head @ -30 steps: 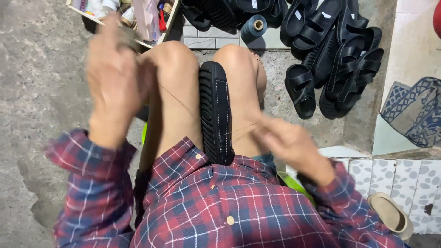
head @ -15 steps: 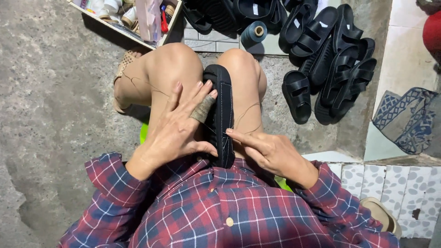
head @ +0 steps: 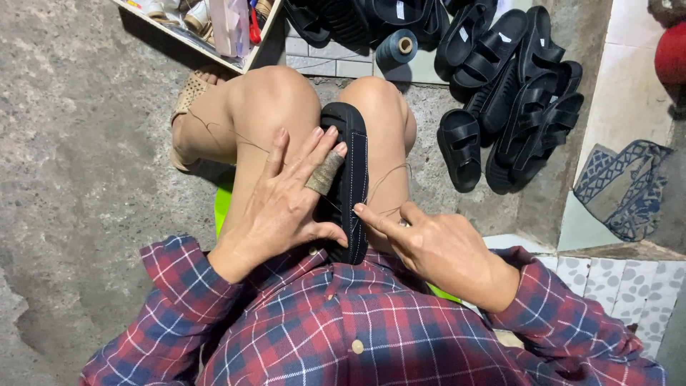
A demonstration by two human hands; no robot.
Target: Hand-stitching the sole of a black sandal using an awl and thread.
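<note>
Nearest to me, at six o'clock, the plaid shirt (head: pixel 371 336) fills the bottom of the view, both sleeves running up toward the work. At about four o'clock the right hand (head: pixel 443 250) is loosely curled, its forefinger stretched out with the tip on the sandal's edge; the other fingers seem to pinch a pale thread (head: pixel 389 187), which loops up over the right knee, though I cannot tell how firmly. At about nine o'clock of the sandal the left hand (head: pixel 286 204) lies spread flat, fingers open and gripping nothing, pressed against the sandal's side and the thigh, with a wrap of tape on one finger.

The black sandal (head: pixel 348 182) stands on edge, clamped between the two bare knees. Its long axis runs from six to twelve o'clock, the rounded end pointing away from me toward twelve, the near end tucked against the shirt.

A line of light stitches shows along the visible side of the sole, so I judge the sewing well along on this side; the far side is hidden.

Farther off, at one to two o'clock, a heap of black sandals (head: pixel 514 93) lies on the floor, with a spool of dark thread (head: pixel 396 46) at twelve and a tray of oddments (head: pixel 214 28) at eleven.
</note>
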